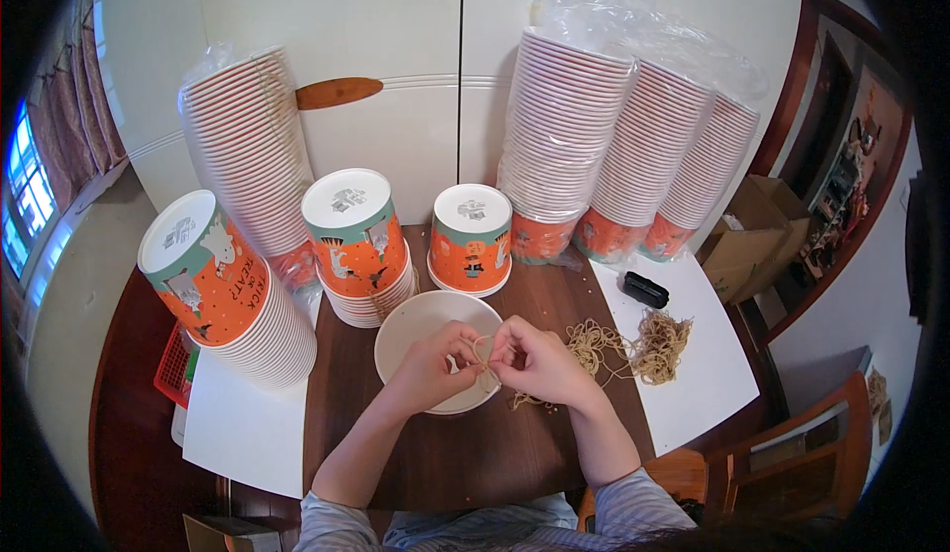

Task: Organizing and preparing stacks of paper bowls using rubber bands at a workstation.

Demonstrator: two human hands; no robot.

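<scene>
Over the mouth of a white paper bucket (404,326), both of my hands pinch a short piece of tan cord. My left hand (435,365) grips it between thumb and fingertips. Close beside it, my right hand (535,359) holds the cord too, and a small loop shows between the two hands. The bucket stands mouth up at the middle of the table; my hands hide part of its near rim. Right of my right hand lie loose tan cords (592,343) and a thicker bundle of tan cord (660,347).
Upside-down stacks of orange buckets stand left (213,275), centre left (358,245) and centre (472,240). Taller plastic-wrapped stacks are behind, at left (242,146) and right (564,127). A small black object (645,289) lies on the right. A wooden chair (807,453) is lower right.
</scene>
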